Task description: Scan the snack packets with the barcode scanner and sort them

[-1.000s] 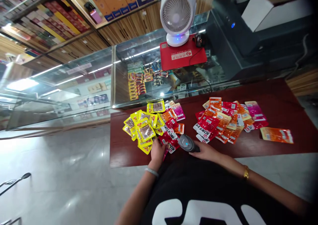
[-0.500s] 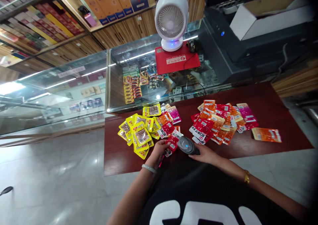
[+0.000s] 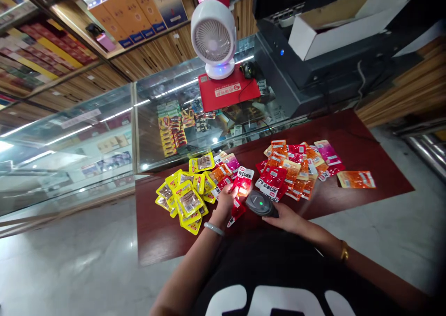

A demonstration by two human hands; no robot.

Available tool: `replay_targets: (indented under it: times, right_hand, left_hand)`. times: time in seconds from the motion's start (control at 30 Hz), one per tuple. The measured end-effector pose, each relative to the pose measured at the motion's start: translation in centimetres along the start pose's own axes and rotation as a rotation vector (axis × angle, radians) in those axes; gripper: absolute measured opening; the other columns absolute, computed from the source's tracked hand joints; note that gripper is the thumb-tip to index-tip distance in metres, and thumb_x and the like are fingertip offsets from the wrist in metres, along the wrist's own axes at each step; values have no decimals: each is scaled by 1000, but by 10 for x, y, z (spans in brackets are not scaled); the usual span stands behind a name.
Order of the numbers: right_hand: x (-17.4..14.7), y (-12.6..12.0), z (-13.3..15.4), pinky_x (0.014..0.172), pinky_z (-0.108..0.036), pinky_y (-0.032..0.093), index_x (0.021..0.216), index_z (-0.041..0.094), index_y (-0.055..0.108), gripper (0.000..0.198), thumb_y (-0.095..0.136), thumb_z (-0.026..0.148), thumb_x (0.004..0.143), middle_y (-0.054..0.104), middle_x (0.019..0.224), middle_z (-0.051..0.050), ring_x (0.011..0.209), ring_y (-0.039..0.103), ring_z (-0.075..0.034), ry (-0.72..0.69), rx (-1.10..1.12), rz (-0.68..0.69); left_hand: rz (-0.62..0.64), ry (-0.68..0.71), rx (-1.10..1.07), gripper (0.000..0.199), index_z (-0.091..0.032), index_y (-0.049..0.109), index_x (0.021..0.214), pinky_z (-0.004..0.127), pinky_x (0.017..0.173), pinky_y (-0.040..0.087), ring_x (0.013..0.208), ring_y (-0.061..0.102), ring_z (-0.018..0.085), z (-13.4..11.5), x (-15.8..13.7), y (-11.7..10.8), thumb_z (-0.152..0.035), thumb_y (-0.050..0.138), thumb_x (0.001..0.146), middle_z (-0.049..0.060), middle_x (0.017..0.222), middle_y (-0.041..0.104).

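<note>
My left hand (image 3: 225, 205) is closed on the edge of a red snack packet (image 3: 243, 180) with a white top, held up off the table. Gripped in my right hand (image 3: 284, 217) is a dark grey barcode scanner (image 3: 259, 203), its small light green and its head pointing at the packet. A reddish glow falls on the packet's lower part. Another red packet (image 3: 237, 211) lies beneath my left hand. To the left is a heap of yellow snack packets (image 3: 189, 199); to the right, a pile of red and orange packets (image 3: 273, 176).
A single orange packet (image 3: 357, 179) lies toward the right of the brown table (image 3: 379, 158). Behind stands a glass display case (image 3: 146, 139) bearing a white fan (image 3: 213, 39) and a red mat (image 3: 228, 93). An open white box (image 3: 331, 42) rests on dark equipment at the back right.
My left hand has lifted the red packet, and its white top now shows above the scanner. The scanner's light has turned from blue to green. The whole view has shifted slightly.
</note>
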State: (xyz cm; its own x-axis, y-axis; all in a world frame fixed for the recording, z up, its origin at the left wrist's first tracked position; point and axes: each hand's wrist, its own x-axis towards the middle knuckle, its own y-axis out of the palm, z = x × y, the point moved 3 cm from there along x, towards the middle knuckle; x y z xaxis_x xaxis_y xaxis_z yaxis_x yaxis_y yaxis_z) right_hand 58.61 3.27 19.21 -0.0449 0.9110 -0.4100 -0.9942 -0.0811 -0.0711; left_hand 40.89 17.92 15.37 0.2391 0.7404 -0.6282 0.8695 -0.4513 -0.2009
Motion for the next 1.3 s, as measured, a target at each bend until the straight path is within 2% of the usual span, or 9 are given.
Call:
replay_targets:
  times: [0.13,0.23,0.3,0.43,0.57,0.7,0.97,1.1,1.3]
  right_hand:
    - [-7,-4,-9,92,-48,54,114,18,68,42,71,39,78,76,108,-9,100,70,-33,48,-20,-41]
    - [-10,-6,-16,90,-48,54,113,17,68,42,71,40,77,77,105,-9,98,71,-33,72,-29,-37]
    - [-11,-7,-20,90,-48,54,114,17,67,45,71,40,76,77,106,-10,98,71,-34,77,-35,-41]
    - [-10,-5,-26,93,-48,53,115,18,68,46,73,41,76,76,109,-10,101,70,-34,74,-41,-61]
    - [-7,-3,-29,95,-48,52,115,18,68,44,72,41,77,76,112,-10,104,69,-32,53,-45,-43]
    - [-4,-1,-28,97,-48,51,120,18,66,49,72,41,77,74,115,-11,106,69,-32,41,-52,-44]
    - [-3,2,-19,98,-49,50,120,18,66,48,72,40,77,73,117,-11,107,68,-34,53,-73,-52]
    - [-4,2,-17,97,-48,50,120,19,66,49,72,41,77,74,116,-11,107,68,-33,60,-79,-62]
    - [-3,3,-20,100,-48,49,119,17,65,48,71,42,78,73,117,-11,108,67,-33,48,-69,-58]
  left_hand:
    - [185,-3,-227,39,-14,68,101,24,62,47,59,56,10,-18,10,35,-43,72,75,1,72,66]
    - [433,6,-206,49,-15,67,116,27,73,51,75,64,14,-37,12,60,-41,74,75,5,90,72]
    - [482,73,-98,46,-16,66,120,29,83,51,89,66,17,-46,14,62,-34,72,79,8,105,73]
    - [221,178,380,29,-16,68,113,32,88,49,96,66,19,-41,19,25,-23,62,86,10,110,72]
    - [-79,216,857,36,-17,60,119,36,94,46,106,62,25,-29,10,-19,-25,65,84,12,112,68]
    - [-166,257,1133,45,-13,55,120,38,95,45,109,60,28,-19,-3,-33,-30,69,80,16,115,62]
    - [-211,335,1192,77,-14,37,143,39,101,44,122,53,31,-2,-2,-33,-35,73,78,20,137,48]
    - [-212,316,1195,67,-15,45,135,38,104,41,126,51,30,-4,10,-39,-38,73,78,19,139,47]
    - [-210,299,1246,56,-15,49,128,36,99,43,120,53,29,-11,11,-44,-31,71,79,18,134,52]
